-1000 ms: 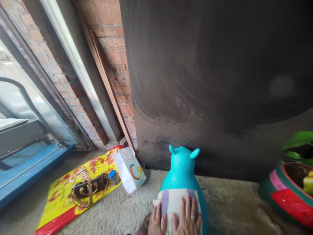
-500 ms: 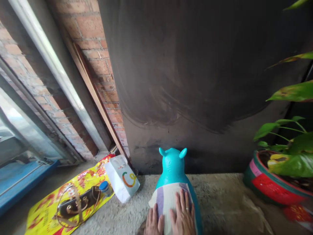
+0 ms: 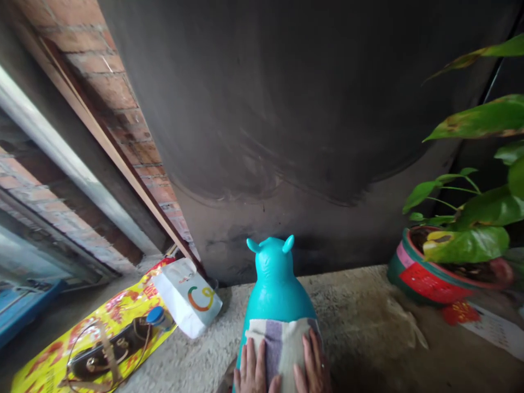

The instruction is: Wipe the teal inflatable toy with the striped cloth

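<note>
The grip lies flat, unclenched: left hand (image 3: 254, 369) and right hand (image 3: 313, 367) cover the striped cloth (image 3: 273, 348); uneven pressure might skid it off the rounded turquoise inflatable animal (image 3: 277, 292).

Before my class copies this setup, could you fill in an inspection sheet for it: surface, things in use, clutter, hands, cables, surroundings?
Surface: rough grey floor.
Things in use: turquoise toy, upright ears at the top; striped cloth laid over it.
Clutter: handbag on a yellow sheet; blue-lidded jar at the sheet's edge, white bag next to the jar.
Hands: left hand and right hand both rest on the cloth, fingers extended.
Cables: nothing seen.
Surroundings: dark panel ahead, brick wall to the left, potted plant to the right.
</note>
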Available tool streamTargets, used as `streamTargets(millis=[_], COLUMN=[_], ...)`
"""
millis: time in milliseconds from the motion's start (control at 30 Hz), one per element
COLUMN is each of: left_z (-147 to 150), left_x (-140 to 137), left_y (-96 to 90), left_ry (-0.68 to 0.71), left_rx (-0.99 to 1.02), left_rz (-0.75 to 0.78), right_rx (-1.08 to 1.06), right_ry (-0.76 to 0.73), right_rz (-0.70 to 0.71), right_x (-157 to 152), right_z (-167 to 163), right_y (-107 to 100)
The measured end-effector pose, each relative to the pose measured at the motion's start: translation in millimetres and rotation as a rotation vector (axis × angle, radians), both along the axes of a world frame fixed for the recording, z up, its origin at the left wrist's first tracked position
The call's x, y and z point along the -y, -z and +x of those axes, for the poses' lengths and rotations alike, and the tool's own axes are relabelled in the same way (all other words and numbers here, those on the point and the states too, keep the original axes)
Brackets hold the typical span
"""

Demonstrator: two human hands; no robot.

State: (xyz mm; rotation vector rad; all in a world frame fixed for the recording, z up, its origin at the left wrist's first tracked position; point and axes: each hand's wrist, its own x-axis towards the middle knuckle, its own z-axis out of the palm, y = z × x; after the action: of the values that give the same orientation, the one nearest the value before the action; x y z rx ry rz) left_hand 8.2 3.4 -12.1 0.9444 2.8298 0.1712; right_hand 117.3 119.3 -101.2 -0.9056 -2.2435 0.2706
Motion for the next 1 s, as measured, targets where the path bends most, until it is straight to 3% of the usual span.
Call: streamTargets(millis=[233, 433, 733, 1000], left_z=[-35.7, -63.9, -84.1, -86.1], left_x=[-50.1, -70.6, -57.7, -55.9], left_y=[-20.9, -17.6, 12.9, 14.5], left_ry=[-0.033, -0.074, -0.033, -0.023], left_rx=[0.207, 0.245, 0.228, 0.161], left_rz=[-0.028, 0.073, 0.170, 0.228], right_rx=[0.153, 0.299, 0.298, 0.298], right_ry=[-0.166, -0.191, -0.204, -0.182], right_rz=[-0.224, -0.343, -0.304, -0.275], right_x=[-67.1, -91.4, -89.9, -88.7], right_z=[-46.6, -84.1, -85.5, -86.8], right_y=[-45.2, -76.0, -73.7, -76.7])
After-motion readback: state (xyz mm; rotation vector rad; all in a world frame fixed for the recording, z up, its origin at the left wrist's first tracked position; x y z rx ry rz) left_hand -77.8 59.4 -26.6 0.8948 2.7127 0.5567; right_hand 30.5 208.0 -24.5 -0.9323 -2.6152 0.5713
